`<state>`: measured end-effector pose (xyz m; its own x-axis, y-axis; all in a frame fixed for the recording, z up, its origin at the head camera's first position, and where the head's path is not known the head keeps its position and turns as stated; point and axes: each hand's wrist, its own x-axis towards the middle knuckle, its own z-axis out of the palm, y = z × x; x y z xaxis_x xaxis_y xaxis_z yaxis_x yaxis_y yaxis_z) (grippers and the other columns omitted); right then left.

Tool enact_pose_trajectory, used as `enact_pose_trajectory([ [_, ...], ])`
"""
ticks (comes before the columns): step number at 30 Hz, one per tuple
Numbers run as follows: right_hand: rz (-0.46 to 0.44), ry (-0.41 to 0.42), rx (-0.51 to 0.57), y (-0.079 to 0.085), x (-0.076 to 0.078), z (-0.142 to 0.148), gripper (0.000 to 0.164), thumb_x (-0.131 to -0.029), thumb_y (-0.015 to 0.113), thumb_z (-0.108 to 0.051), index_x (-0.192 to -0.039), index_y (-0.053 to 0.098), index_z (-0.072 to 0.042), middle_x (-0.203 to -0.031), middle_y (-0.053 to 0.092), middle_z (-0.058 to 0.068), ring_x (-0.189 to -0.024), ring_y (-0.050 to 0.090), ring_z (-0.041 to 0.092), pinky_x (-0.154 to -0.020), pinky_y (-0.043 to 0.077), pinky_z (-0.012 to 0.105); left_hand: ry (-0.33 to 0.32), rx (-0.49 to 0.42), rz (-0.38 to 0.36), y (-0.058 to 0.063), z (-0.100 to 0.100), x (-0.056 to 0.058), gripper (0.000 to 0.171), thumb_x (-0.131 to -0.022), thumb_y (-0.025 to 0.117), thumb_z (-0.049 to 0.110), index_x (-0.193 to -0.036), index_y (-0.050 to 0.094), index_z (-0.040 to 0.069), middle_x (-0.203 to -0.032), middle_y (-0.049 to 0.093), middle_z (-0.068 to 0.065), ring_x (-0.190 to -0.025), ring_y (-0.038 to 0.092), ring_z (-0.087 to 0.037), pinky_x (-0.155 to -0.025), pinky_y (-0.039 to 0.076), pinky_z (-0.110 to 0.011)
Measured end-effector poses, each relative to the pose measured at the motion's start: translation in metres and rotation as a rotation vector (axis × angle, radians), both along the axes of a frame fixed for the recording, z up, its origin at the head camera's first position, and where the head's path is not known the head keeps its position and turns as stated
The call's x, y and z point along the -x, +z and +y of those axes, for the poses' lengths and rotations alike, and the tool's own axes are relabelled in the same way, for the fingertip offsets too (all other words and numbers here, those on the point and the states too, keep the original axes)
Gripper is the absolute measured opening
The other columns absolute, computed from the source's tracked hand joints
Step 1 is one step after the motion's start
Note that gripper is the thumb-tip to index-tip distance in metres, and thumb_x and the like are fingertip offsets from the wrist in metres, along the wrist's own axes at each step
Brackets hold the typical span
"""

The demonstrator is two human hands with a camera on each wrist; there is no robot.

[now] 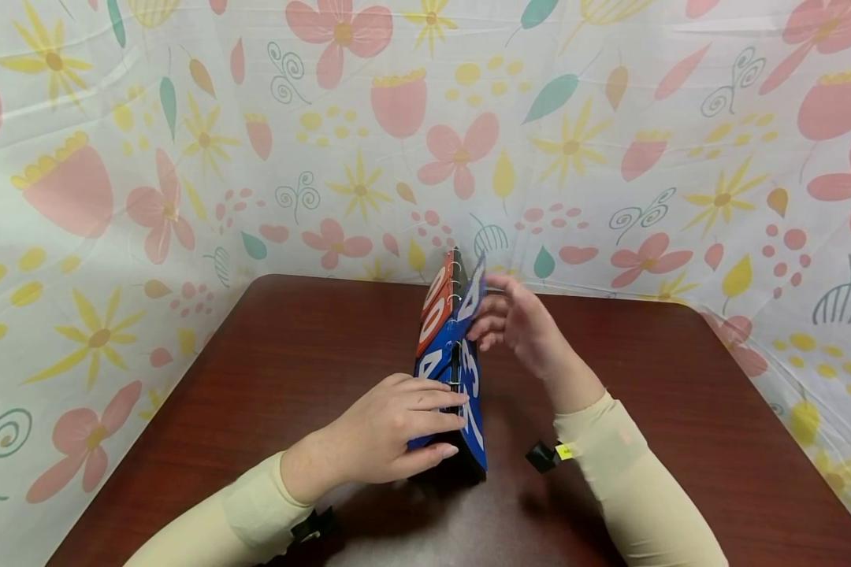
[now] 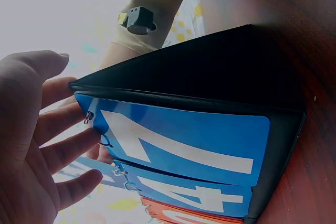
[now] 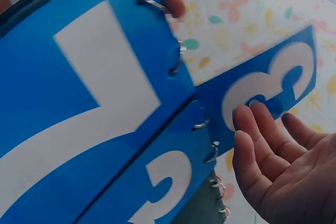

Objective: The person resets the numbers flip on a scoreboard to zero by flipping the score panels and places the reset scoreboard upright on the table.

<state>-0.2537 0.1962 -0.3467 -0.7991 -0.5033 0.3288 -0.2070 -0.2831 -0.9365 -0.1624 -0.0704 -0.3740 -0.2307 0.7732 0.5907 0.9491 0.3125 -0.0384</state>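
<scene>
A black tent-shaped flip scoreboard (image 1: 448,475) stands on the table, with blue and red number cards hung on metal rings along its ridge. My left hand (image 1: 397,429) lies over the ridge at the near end, fingers extended across the rings; the left wrist view shows its thumb apart and a blue 7 card (image 2: 184,140) below. Farther along, one blue card (image 1: 473,295) stands raised off the ridge, showing a 4 in the head view and a 3 in the right wrist view. The loosely bent fingers of my right hand (image 1: 521,323) touch its right side.
The brown wooden table (image 1: 312,331) extends around the scoreboard. A floral curtain (image 1: 461,150) hangs behind and at both sides. Red cards (image 1: 434,311) with 0s hang at the far left of the stand. Small black cameras (image 1: 542,457) are strapped at both wrists.
</scene>
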Motion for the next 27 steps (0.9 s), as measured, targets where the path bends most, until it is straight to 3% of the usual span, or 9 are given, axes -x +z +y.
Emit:
enact_pose_trajectory([
  [2,0.067,-0.064,-0.075,-0.001,-0.001,-0.006,0.049,-0.104,0.053,-0.036,-0.145,0.046,-0.011,-0.107,0.070,0.006,-0.086,0.073,0.019,-0.068,0.060,0.030,-0.001,-0.001,-0.002,0.000,0.000,0.000,0.031,-0.099,0.067,0.037,-0.125,0.074,0.022,-0.138,0.069,0.006,-0.128,0.064,-0.014,-0.099,0.054,-0.036],
  [6,0.266,-0.221,-0.296,-0.003,-0.004,-0.016,0.058,-0.095,0.070,-0.015,-0.148,0.048,-0.007,-0.114,0.071,0.015,-0.096,0.071,0.025,-0.076,0.059,0.030,-0.006,0.002,-0.009,0.000,0.000,0.000,0.031,-0.099,0.066,0.037,-0.125,0.074,0.022,-0.138,0.069,0.005,-0.128,0.064,-0.014,-0.099,0.054,-0.036],
  [9,0.386,-0.323,-0.458,-0.007,-0.006,-0.022,0.068,-0.087,0.081,-0.018,-0.147,0.051,-0.013,-0.119,0.072,0.012,-0.104,0.067,0.025,-0.080,0.058,0.035,-0.008,0.010,-0.020,0.001,0.000,0.000,0.031,-0.100,0.066,0.037,-0.125,0.074,0.021,-0.138,0.069,0.005,-0.129,0.064,-0.014,-0.099,0.054,-0.036],
  [13,0.509,-0.387,-0.592,-0.013,-0.006,-0.028,0.070,-0.082,0.088,-0.027,-0.143,0.056,-0.015,-0.124,0.071,0.005,-0.112,0.065,0.021,-0.082,0.056,0.046,-0.008,0.018,-0.026,0.001,0.000,0.000,0.031,-0.100,0.065,0.037,-0.126,0.074,0.021,-0.138,0.069,0.004,-0.129,0.064,-0.014,-0.100,0.054,-0.036],
  [20,0.730,-0.439,-0.676,-0.018,-0.005,-0.034,0.047,-0.080,0.088,-0.030,-0.121,0.073,-0.014,-0.121,0.074,0.002,-0.110,0.062,0.023,-0.094,0.049,0.046,-0.005,0.020,-0.022,0.001,0.000,0.000,0.031,-0.100,0.065,0.037,-0.126,0.074,0.021,-0.138,0.069,0.004,-0.130,0.064,-0.015,-0.101,0.054,-0.037],
  [27,0.738,-0.438,-0.716,-0.018,-0.006,-0.035,0.040,-0.082,0.086,-0.033,-0.116,0.075,-0.016,-0.123,0.073,0.003,-0.122,0.059,0.026,-0.107,0.044,0.053,-0.001,0.020,-0.029,0.001,0.000,0.000,0.031,-0.100,0.065,0.037,-0.125,0.074,0.022,-0.137,0.069,0.005,-0.129,0.064,-0.014,-0.101,0.054,-0.038],
])
